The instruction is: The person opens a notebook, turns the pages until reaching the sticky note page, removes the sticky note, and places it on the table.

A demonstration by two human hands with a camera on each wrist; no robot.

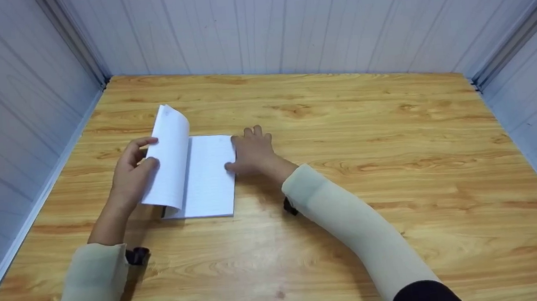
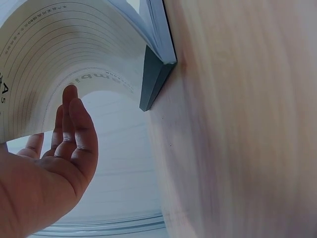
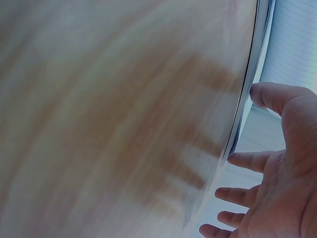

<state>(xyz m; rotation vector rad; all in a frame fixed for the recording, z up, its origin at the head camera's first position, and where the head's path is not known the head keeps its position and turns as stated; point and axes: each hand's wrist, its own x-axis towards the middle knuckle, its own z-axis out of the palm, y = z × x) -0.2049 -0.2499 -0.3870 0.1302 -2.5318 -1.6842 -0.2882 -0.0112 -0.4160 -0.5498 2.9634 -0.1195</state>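
An opened notebook [image 1: 210,178] with ruled white pages lies left of the table's middle. My left hand [image 1: 129,179] pinches a raised set of its pages [image 1: 171,162] at their left edge, thumb on the near face and fingers behind. Those pages stand up and bow over in a curve. Seen from the left wrist, their underside [image 2: 74,39] carries lines and print, and a dark cover [image 2: 157,79] shows below. My right hand [image 1: 253,152] is spread at the notebook's right edge. In the right wrist view its thumb [image 3: 270,94] and index fingertip meet that edge.
The notebook rests on a wood-grain table [image 1: 368,162]. Pale panelled walls [image 1: 260,28] close off the back and both sides. Black wrist-mounted devices [image 1: 138,256] hang below both sleeves, close over the table.
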